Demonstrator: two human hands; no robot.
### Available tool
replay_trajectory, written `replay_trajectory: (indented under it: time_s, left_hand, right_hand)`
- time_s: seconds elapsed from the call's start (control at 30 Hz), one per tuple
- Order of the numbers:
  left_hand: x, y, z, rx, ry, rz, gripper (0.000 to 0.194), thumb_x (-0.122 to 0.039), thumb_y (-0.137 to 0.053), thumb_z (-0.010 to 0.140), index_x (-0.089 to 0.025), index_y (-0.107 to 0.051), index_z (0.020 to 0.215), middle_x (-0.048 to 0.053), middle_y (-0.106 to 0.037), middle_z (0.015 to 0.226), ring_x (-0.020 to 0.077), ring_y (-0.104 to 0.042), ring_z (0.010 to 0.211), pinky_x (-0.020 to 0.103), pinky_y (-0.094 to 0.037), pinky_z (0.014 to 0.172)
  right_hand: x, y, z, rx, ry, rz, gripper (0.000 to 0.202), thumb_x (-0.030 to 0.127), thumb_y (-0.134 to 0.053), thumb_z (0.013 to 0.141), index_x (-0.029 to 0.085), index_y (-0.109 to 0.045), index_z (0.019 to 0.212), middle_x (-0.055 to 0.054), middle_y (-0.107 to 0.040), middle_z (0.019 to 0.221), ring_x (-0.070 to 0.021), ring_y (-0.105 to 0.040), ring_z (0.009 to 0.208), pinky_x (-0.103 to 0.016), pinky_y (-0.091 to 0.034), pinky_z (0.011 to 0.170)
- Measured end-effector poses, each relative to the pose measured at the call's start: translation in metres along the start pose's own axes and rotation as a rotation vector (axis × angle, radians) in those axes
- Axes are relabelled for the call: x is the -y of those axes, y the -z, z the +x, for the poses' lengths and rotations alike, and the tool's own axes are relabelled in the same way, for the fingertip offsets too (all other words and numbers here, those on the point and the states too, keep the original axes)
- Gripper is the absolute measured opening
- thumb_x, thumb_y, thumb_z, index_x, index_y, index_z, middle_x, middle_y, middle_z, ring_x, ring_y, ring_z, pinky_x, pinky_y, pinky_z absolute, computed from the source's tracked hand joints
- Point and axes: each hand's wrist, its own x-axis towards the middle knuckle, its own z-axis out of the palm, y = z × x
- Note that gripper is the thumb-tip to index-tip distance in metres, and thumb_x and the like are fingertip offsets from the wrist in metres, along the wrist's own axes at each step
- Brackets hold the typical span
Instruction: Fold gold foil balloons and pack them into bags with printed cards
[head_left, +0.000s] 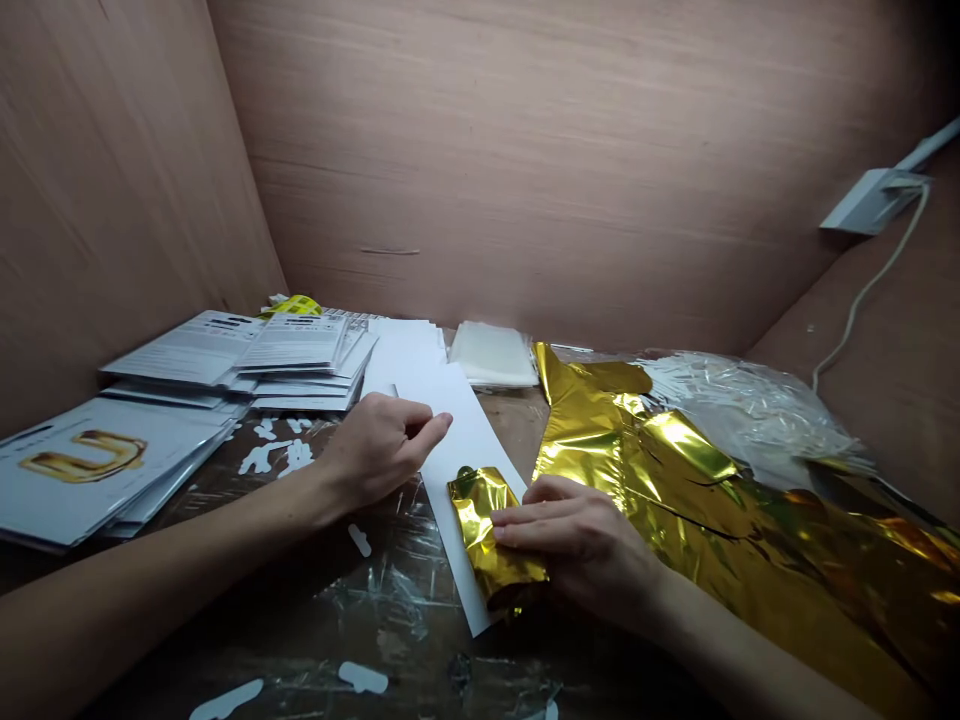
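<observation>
My right hand (585,540) lies on a folded gold foil balloon (484,525), its fingers pressing the shiny packet against a long white card (469,420). The thumb is hidden. Over the card's left edge, my left hand (394,445) is closed with the thumb against the curled fingers; what it pinches, if anything, is too small or hidden to name. A heap of unfolded gold foil balloons (675,500) spreads right of the card, partly behind my right hand and forearm.
Printed packets (300,345) and a stack showing a gold U (82,455) stand at left. Clear bags (493,355) lie at the back, a plastic bag of white pieces (750,410) at right. White scraps (364,677) dot the table. Wooden walls enclose it.
</observation>
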Motion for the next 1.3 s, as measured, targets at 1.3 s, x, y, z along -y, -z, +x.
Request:
replay_trajectory:
  time_s: [1.3]
  left_hand:
    - [-0.008,-0.016,-0.013,0.048,-0.24,-0.101,0.011,-0.016,-0.059,0.083,-0.014,-0.069,0.088,0.007,-0.07,0.085,0.0191,-0.065,0.078,0.034,-0.053,0.075]
  right_hand:
    - [-0.002,-0.007,-0.005,0.142,0.046,-0.098,0.046,0.002,-0.049,0.087,0.007,-0.068,0.129,-0.014,-0.067,0.133,-0.0218,-0.055,0.136,-0.032,-0.048,0.113]
